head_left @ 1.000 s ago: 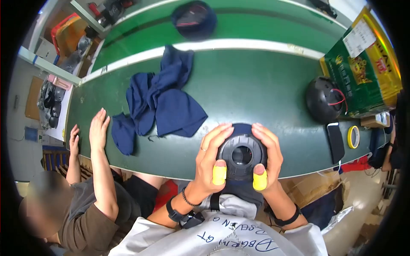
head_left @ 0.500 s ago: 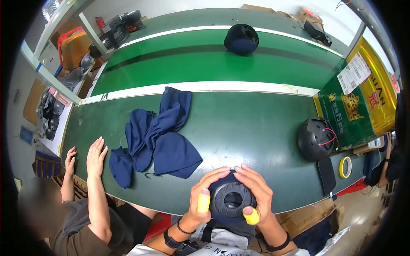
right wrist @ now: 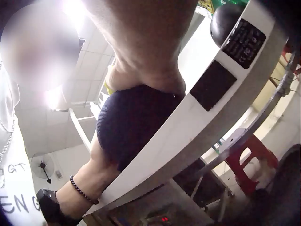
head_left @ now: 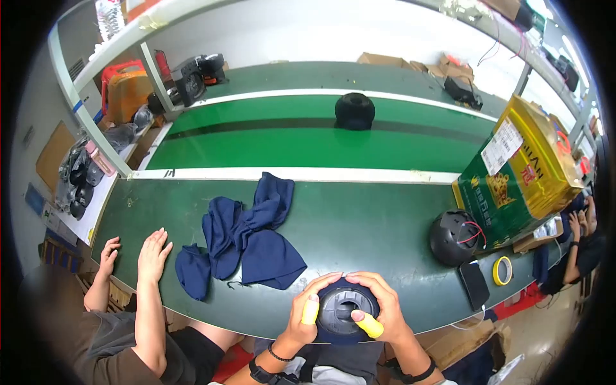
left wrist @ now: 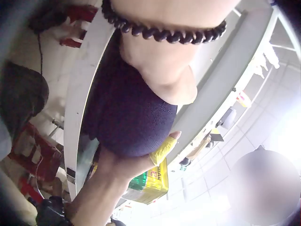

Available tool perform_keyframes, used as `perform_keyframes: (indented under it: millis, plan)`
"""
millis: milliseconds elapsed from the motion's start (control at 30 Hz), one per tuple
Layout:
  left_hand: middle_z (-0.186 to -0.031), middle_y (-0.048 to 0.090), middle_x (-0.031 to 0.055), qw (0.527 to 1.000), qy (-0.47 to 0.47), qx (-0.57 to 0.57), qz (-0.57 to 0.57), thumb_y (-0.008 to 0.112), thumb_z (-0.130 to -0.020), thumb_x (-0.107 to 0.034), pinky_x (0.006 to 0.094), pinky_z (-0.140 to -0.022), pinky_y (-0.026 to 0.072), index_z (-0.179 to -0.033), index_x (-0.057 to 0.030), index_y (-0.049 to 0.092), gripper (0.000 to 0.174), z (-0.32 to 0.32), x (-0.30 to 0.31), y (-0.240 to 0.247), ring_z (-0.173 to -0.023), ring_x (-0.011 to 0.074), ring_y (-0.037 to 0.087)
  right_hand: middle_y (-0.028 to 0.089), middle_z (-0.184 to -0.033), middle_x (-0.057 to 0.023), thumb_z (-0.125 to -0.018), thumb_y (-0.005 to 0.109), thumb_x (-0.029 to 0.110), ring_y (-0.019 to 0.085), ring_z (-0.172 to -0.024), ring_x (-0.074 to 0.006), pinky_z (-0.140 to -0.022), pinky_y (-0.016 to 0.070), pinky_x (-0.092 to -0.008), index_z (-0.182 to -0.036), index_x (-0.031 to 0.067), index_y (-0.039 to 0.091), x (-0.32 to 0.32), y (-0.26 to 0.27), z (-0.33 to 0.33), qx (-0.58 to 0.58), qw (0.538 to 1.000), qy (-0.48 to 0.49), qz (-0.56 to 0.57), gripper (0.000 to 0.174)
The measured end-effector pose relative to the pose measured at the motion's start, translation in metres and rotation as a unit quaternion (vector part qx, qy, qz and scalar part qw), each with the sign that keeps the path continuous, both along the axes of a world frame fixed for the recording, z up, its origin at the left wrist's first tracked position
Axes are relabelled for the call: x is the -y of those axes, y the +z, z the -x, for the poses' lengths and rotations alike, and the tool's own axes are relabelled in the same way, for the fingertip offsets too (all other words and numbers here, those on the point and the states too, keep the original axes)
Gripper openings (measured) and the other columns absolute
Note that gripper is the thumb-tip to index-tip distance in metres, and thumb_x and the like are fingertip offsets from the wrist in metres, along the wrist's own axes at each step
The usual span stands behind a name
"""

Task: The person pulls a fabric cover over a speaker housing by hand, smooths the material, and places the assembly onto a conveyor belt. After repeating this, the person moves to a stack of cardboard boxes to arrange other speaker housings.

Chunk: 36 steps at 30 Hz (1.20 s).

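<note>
A round black plastic shell (head_left: 332,312) with a hole in its middle sits between both hands at the table's front edge. Navy fabric (left wrist: 136,113) wraps its outer side, smooth and stretched in both wrist views. On its left my left hand (head_left: 305,321) grips the side, fingers curving round the far rim. My right hand (head_left: 387,307) clasps the right side, its thumb laid across the black face beside the hole. Yellow tape covers both thumbs. Left of the hands, loose navy cloth pieces (head_left: 273,260) lie crumpled on the green table (head_left: 366,224).
Another person's hand (head_left: 153,256) rests on the table at the left. To the right are a black round shell (head_left: 452,239) with red wire, a phone (head_left: 473,285), a yellow tape roll (head_left: 502,271) and a large green-yellow tin (head_left: 513,179). A dark round piece (head_left: 354,111) stands on the green strip behind.
The head view has tilted up. My right thumb has slid inward over the black face; both hands still grip the shell. The dark piece behind has shifted right and turned over the past second.
</note>
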<state>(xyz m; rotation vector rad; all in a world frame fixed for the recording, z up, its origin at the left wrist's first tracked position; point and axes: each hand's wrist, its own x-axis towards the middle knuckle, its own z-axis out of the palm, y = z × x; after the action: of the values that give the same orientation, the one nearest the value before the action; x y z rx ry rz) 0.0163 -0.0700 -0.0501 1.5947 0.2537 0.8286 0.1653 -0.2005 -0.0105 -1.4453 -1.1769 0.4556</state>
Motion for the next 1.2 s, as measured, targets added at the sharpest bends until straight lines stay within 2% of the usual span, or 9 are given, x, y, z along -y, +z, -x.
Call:
perform_keyframes:
  millis: [167,600,700,767,867,933,1033,1100,1200]
  plan:
    - [-0.138,0.064,0.0246,1.000,0.009,0.003,-0.020,0.031,-0.108,-0.028,0.0447,-0.115,0.0404,-0.133,0.0082,0.062,0.054,0.000,0.000,0.002,-0.131,0.0376,0.059,0.068,-0.128,-0.0246,-0.095,0.066,0.047,0.063,-0.127,-0.0393,-0.109,0.0478,-0.0444,-0.127,-0.0056,0.067,-0.002,-0.011,0.005,0.019,0.998,-0.025,-0.055,0.061]
    - [-0.141,0.061,0.0229,1.000,-0.002,-0.019,-0.024,0.031,-0.107,-0.035,0.0424,-0.116,0.0384,-0.134,0.0051,0.062,0.058,0.000,-0.002,-0.001,-0.134,0.0350,0.055,0.068,-0.128,-0.0262,-0.098,0.061,0.042,0.065,-0.125,-0.0393,-0.107,0.0484,-0.0438,-0.124,-0.0044,0.070,0.000,-0.010,0.009,0.021,0.998,-0.040,-0.053,0.054]
    - [-0.143,0.057,0.0231,0.989,0.044,-0.083,-0.117,0.037,-0.106,-0.027,0.0431,-0.116,0.0375,-0.134,0.0017,0.063,0.048,0.008,-0.004,0.010,-0.135,0.0353,0.053,0.066,-0.129,-0.0275,-0.100,0.060,0.043,0.063,-0.125,-0.0429,-0.108,0.0479,-0.0457,-0.134,-0.0032,0.063,0.007,0.009,0.015,0.087,0.994,-0.060,0.012,0.058]
    - [-0.144,0.055,0.0233,0.975,0.095,-0.139,-0.148,0.041,-0.105,-0.023,0.0435,-0.116,0.0371,-0.134,0.0008,0.064,0.043,0.021,0.006,0.037,-0.135,0.0357,0.052,0.065,-0.130,-0.0290,-0.102,0.059,0.044,0.063,-0.122,-0.0462,-0.106,0.0486,-0.0476,-0.143,-0.0024,0.054,0.020,0.024,0.031,0.083,0.953,-0.224,0.185,0.063]
    - [-0.146,0.050,0.0244,0.950,0.120,-0.236,-0.167,0.052,-0.102,-0.013,0.0447,-0.115,0.0372,-0.138,0.0012,0.059,0.039,0.038,0.012,0.060,-0.135,0.0381,0.050,0.065,-0.130,-0.0299,-0.103,0.058,0.046,0.064,-0.120,-0.0470,-0.105,0.0495,-0.0480,-0.147,-0.0035,0.049,0.034,0.042,0.036,0.038,0.937,-0.175,0.299,0.067]
    - [-0.147,0.047,0.0257,0.950,0.033,-0.283,-0.132,0.053,-0.103,-0.018,0.0460,-0.115,0.0373,-0.145,0.0010,0.051,0.046,0.044,0.016,0.066,-0.135,0.0410,0.049,0.066,-0.125,-0.0298,-0.103,0.059,0.046,0.067,-0.116,-0.0435,-0.104,0.0504,-0.0450,-0.146,-0.0059,0.049,0.036,0.042,0.037,0.047,0.939,-0.159,0.303,0.068]
    - [-0.150,0.044,0.0252,0.960,0.039,-0.247,-0.126,0.058,-0.101,-0.014,0.0458,-0.116,0.0392,-0.148,0.0000,0.045,0.051,0.044,0.017,0.065,-0.136,0.0398,0.050,0.062,-0.133,-0.0291,-0.099,0.068,0.039,0.065,-0.123,-0.0403,-0.105,0.0497,-0.0475,-0.148,-0.0050,0.046,0.032,0.045,0.043,-0.060,0.942,-0.150,0.295,0.070]
    - [-0.153,0.040,0.0230,0.989,0.032,-0.141,-0.017,0.066,-0.094,-0.007,0.0486,-0.117,0.0392,-0.143,-0.0024,0.047,0.052,0.040,0.018,0.076,-0.142,0.0370,0.045,0.050,-0.146,-0.0278,-0.091,0.078,0.034,0.058,-0.131,-0.0410,-0.107,0.0481,-0.0511,-0.137,-0.0026,0.051,0.028,0.017,0.050,-0.054,0.979,-0.196,-0.006,0.065]
    - [-0.150,0.043,0.0238,0.990,0.060,-0.016,-0.130,0.071,-0.091,-0.007,0.0518,-0.118,0.0353,-0.130,-0.0040,0.055,0.042,0.026,0.011,0.034,-0.143,0.0426,0.042,0.038,-0.149,-0.0250,-0.084,0.085,0.034,0.051,-0.137,-0.0468,-0.109,0.0464,-0.0546,-0.119,0.0009,0.052,0.017,-0.036,0.046,-0.014,0.967,-0.191,-0.166,0.059]
